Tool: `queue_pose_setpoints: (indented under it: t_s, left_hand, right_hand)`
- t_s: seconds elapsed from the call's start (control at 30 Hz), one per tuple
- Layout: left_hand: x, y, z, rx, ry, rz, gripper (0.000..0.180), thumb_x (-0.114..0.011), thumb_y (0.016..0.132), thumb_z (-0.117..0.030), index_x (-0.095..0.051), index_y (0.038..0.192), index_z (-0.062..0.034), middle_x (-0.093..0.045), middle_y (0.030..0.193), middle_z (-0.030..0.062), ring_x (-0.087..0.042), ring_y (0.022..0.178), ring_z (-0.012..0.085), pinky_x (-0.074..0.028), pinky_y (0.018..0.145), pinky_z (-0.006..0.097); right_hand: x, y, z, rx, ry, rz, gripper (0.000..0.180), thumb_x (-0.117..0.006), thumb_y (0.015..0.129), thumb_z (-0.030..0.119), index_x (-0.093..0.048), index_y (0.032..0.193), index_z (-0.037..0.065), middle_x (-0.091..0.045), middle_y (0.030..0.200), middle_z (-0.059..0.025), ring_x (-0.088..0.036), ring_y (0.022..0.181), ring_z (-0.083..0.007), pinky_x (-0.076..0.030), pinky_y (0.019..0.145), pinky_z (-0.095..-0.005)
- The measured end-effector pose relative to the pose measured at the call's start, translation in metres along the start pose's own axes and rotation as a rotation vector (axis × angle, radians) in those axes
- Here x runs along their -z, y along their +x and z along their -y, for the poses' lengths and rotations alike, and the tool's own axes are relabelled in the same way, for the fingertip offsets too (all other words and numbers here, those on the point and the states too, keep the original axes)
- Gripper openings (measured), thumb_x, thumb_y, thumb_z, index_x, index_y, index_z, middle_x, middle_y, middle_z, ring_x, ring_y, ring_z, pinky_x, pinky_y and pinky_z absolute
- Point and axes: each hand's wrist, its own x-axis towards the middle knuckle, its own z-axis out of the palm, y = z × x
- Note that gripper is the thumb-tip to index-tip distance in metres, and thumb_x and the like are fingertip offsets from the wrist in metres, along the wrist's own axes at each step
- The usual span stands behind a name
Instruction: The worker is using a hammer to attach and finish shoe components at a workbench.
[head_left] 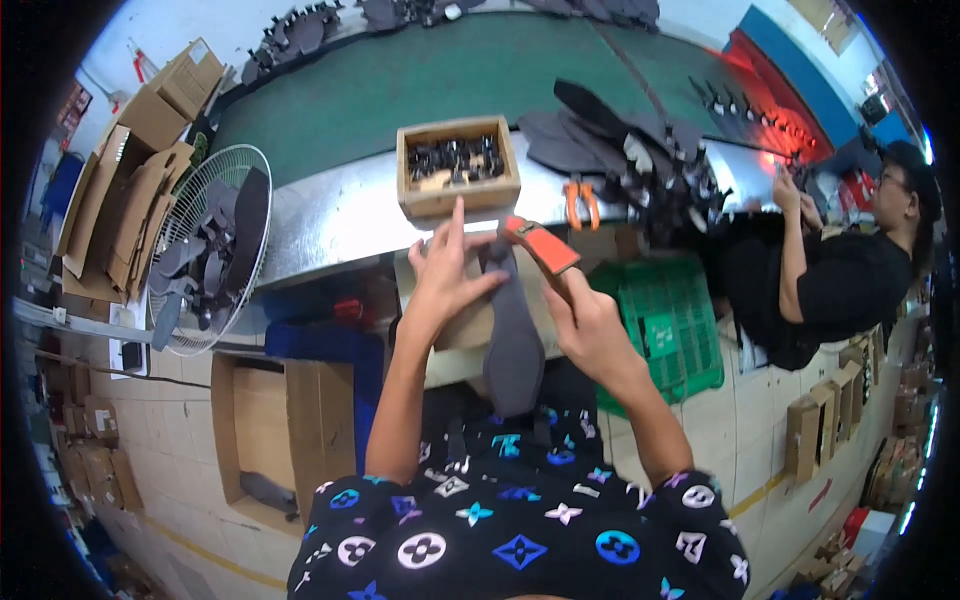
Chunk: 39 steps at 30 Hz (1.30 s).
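Holding a long grey piece (512, 340) upright between both hands, the person works just in front of a wooden box (458, 165) on the bench edge (330, 225). The left hand (445, 275) steadies its top with fingers spread wide; the right hand (590, 325) is closed on an orange tool (540, 245) at the same top end. A slip could nick the left fingers. Room is tight: box ahead, green crate (665, 320) right, fan (210, 250) left.
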Motion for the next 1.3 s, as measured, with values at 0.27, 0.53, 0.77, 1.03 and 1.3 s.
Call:
queue_pose_setpoints:
  t_s: [0.27, 0.53, 0.77, 1.03, 1.3]
  left_hand:
    - [0.002, 0.007, -0.005, -0.052, 0.03, -0.024, 0.078, -0.078, 0.075, -0.047, -0.049, 0.143, -0.0203, -0.068, 0.125, -0.0053, -0.04, 0.14, 0.0277, -0.006, 0.111, 0.07]
    - [0.01, -0.017, -0.008, -0.358, -0.312, -0.013, 0.019, -0.071, 0.085, -0.021, -0.074, 0.096, -0.005, -0.072, 0.09, 0.0082, -0.066, 0.098, 0.0279, -0.047, 0.084, 0.038]
    - [0.063, -0.085, -0.087, 0.13, -1.029, 0.363, 0.023, -0.067, 0.093, -0.02, -0.067, 0.084, 0.0022, -0.056, 0.071, 0.0041, -0.054, 0.069, 0.0099, -0.041, 0.062, 0.027]
    - [0.083, -0.099, -0.101, 0.409, -1.422, 0.566, 0.028, -0.057, 0.1, -0.026, -0.067, 0.102, -0.0004, -0.067, 0.1, 0.0054, -0.061, 0.095, 0.013, -0.047, 0.088, 0.027]
    - [0.082, -0.101, -0.1, 0.282, -1.661, 0.77, 0.034, -0.054, 0.103, -0.024, -0.063, 0.121, 0.0037, -0.065, 0.109, 0.0077, -0.059, 0.108, 0.0154, -0.044, 0.099, 0.029]
  right_hand:
    - [0.005, -0.003, 0.007, -0.089, -0.124, 0.184, 0.032, -0.055, 0.094, 0.003, -0.052, 0.125, -0.003, -0.066, 0.084, -0.0228, -0.068, 0.077, -0.0405, -0.055, 0.069, -0.0448]
    - [0.015, 0.03, 0.008, 0.102, 0.026, -0.077, 0.032, -0.061, 0.095, 0.008, -0.053, 0.124, -0.003, -0.065, 0.087, -0.0231, -0.066, 0.075, -0.0415, -0.052, 0.065, -0.0436]
    - [-0.018, 0.037, -0.022, 0.236, -0.53, 0.326, 0.043, -0.07, 0.087, 0.016, -0.061, 0.128, 0.007, -0.063, 0.123, -0.0142, -0.066, 0.099, -0.031, -0.053, 0.078, -0.0377]
    - [-0.015, -0.003, 0.025, -0.122, 1.069, 0.435, 0.052, -0.058, 0.098, 0.049, -0.066, 0.105, -0.002, -0.065, 0.108, -0.0188, -0.061, 0.109, -0.0314, -0.049, 0.093, -0.0432]
    - [-0.022, 0.001, 0.043, -0.026, 1.31, 0.423, 0.048, -0.06, 0.096, 0.05, -0.065, 0.093, 0.002, -0.065, 0.096, -0.0144, -0.062, 0.1, -0.0316, -0.047, 0.095, -0.0469]
